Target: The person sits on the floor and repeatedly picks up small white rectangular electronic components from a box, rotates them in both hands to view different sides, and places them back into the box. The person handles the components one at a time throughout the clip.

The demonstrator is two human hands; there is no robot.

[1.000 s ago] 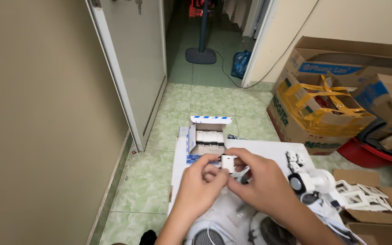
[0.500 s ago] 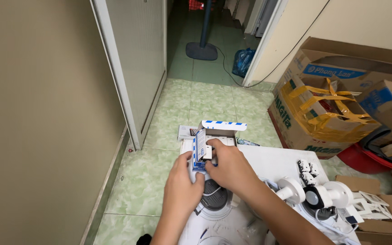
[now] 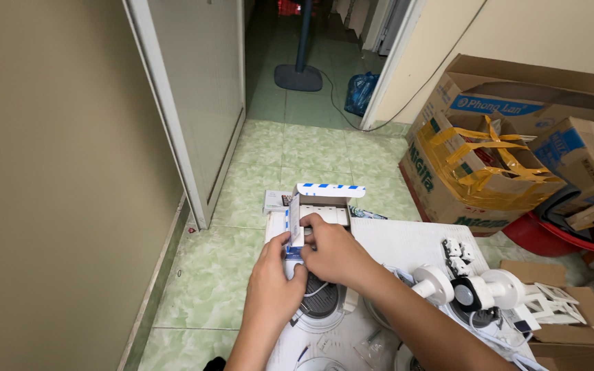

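A small white box with blue trim point(image 3: 324, 204) stands open at the far edge of a white board point(image 3: 407, 240), its lid flap raised. My left hand point(image 3: 274, 278) grips the box's left side flap, thumb against it. From the right, my right hand point(image 3: 335, 251) lies over the box's front, its fingertips curled into the opening. Whatever those fingers hold is hidden. Just below both hands sits a round white device with a cable point(image 3: 321, 306).
White dome-shaped cameras point(image 3: 476, 290) and small white parts lie to the right on the board. Taped cardboard boxes point(image 3: 479, 161) and a red basin point(image 3: 551, 237) crowd the right side. Left is a wall and a door point(image 3: 201, 103); ahead, green tiles, a fan base point(image 3: 298, 77), a blue bag point(image 3: 360, 93).
Both hands moved forward from in front of me, where they held a small white part, to the open box. The right fingers now reach into it.
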